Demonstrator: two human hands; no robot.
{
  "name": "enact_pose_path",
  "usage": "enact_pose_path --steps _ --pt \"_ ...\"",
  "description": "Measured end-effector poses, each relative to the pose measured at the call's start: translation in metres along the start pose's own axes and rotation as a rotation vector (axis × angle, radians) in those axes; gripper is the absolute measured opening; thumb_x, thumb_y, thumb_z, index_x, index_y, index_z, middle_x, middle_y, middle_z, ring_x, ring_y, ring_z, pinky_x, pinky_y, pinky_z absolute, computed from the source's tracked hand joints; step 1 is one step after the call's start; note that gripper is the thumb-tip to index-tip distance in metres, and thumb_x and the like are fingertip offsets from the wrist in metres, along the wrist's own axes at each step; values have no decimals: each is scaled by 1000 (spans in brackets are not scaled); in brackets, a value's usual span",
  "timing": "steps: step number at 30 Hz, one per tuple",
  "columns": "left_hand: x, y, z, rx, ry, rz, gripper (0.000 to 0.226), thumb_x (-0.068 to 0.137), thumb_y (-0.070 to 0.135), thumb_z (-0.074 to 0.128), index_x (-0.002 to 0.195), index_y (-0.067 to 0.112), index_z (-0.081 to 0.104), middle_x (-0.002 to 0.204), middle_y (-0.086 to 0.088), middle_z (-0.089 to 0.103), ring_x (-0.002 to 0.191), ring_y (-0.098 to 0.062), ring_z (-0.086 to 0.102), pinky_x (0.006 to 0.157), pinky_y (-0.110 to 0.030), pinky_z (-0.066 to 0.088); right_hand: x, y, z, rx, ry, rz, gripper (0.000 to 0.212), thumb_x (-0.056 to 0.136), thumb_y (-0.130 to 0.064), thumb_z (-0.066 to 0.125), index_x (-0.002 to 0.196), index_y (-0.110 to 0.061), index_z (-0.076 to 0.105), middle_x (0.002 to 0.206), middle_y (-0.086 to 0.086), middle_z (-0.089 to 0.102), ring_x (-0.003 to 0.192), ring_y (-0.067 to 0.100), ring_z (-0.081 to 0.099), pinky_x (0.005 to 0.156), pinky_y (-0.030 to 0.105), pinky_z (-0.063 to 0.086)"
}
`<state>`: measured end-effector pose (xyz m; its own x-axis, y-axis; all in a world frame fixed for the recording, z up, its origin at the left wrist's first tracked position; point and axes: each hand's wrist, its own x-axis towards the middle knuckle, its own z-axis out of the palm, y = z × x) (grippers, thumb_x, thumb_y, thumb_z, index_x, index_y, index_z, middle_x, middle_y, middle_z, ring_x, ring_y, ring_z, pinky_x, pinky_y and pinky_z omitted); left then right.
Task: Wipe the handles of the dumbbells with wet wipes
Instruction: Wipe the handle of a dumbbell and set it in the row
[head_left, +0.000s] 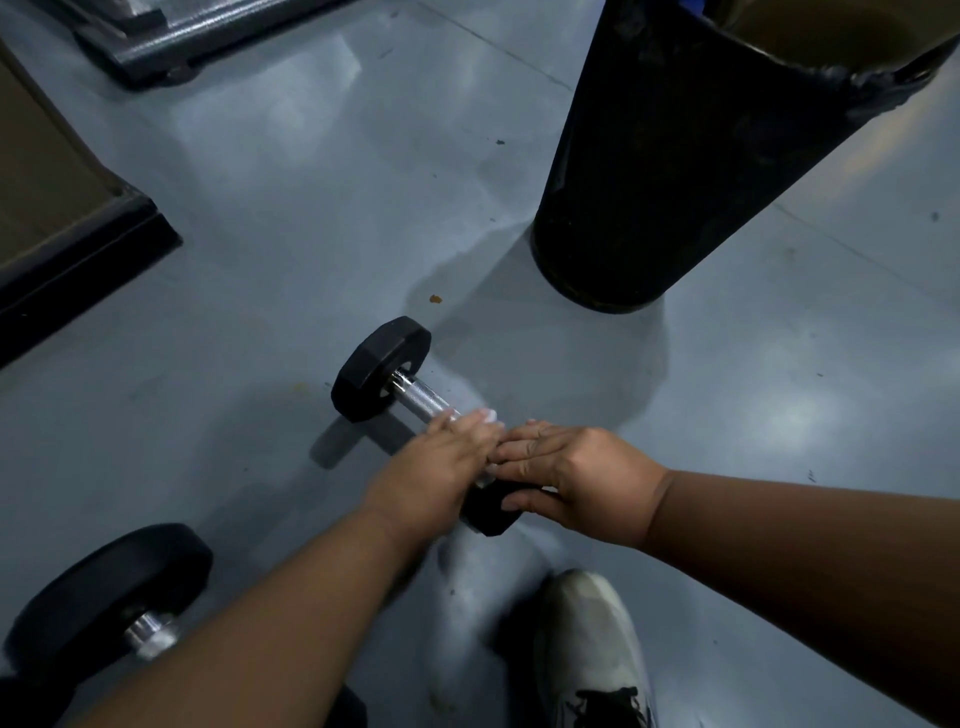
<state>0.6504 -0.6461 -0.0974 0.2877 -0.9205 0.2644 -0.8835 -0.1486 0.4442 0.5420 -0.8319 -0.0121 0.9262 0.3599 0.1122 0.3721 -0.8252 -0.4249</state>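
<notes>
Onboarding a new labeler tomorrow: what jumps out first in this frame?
First, the two hands meeting mid-frame over the small dumbbell on the grey floor: the left hand wraps the chrome handle with a bit of white wet wipe showing at the fingertips, and the right hand holds the near black head. Next, the tall black bin looms upper right, and a second dumbbell lies lower left, beside the left forearm.

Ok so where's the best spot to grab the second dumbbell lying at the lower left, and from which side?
Grip the second dumbbell by its chrome handle, coming from above. It lies flat on the floor, and the bar is narrow enough for a hand to wrap, while the wide black head is not. The left forearm hides the bar's near part.
</notes>
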Motion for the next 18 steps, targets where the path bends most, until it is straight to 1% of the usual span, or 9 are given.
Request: enact_pose_path --steps 2,5,8,10,11,13,15,16,18 --pt "3 -23 -8 59 46 -138 48 83 8 38 118 -3 68 128 -19 67 125 -38 60 112 -45 26 1 1 0 6 -7 -6 31 92 -32 68 104 -4 76 112 6 74 107 28 68 93 41 54" --pt "3 -24 -9 143 72 -237 44 82 0 43 119 -5 66 135 -21 62 132 -41 52 110 -56 34 -1 1 0 3 -15 -11 29 92 -29 68 102 -3 76 109 7 75 104 29 68 92 41 54" --pt "-1 5 3 139 28 -11 41 88 -2 48 127 -11 60 142 -24 54 137 -42 45 115 -55 32 -2 1 1 7 -23 -9 33 93 -34 64 105 -5 75 113 6 74 108 29 68 93 42 54" --pt "3 3 -4 132 -41 128 43 93 9 46 128 -11 60 139 -24 58 133 -40 52 116 -49 32 -1 0 0 1 -14 -4 35 93 -35 61 106 -6 76 115 5 74 111 27 67 94 41 55" --pt "6 -6 -7 155 -58 127 46 90 11 45 128 -10 61 135 -23 61 127 -39 57 116 -47 33 -1 0 -1 4 -9 -2 36 93 -35 60 105 -5 76 114 5 74 109 28 68 93 41 56" --pt "10 -30 -17 192 -54 -13 50 82 8 44 125 -8 63 128 -22 65 116 -37 65 114 -46 34 -1 1 -2 13 -6 -6 36 94 -35 59 103 -4 76 111 6 75 106 29 69 90 42 56" --pt "9 -42 -23 229 -21 -177 52 76 5 42 120 -9 66 126 -23 66 116 -37 65 116 -43 30 -2 1 0 16 -5 -8 35 94 -34 60 103 -4 76 111 7 74 106 29 69 90 42 56" --pt "8 -36 -20 237 -11 -220 52 75 4 42 121 -9 65 127 -24 65 119 -39 63 115 -43 27 -2 2 1 17 -3 -8 35 93 -34 61 103 -4 76 111 8 75 107 29 69 90 43 56" --pt "6 -9 -5 205 -16 -176 51 77 4 47 125 -10 59 127 -26 63 124 -41 57 113 -42 26 -2 3 2 21 -2 -4 32 92 -32 65 105 -4 76 112 8 75 108 29 68 91 43 56"
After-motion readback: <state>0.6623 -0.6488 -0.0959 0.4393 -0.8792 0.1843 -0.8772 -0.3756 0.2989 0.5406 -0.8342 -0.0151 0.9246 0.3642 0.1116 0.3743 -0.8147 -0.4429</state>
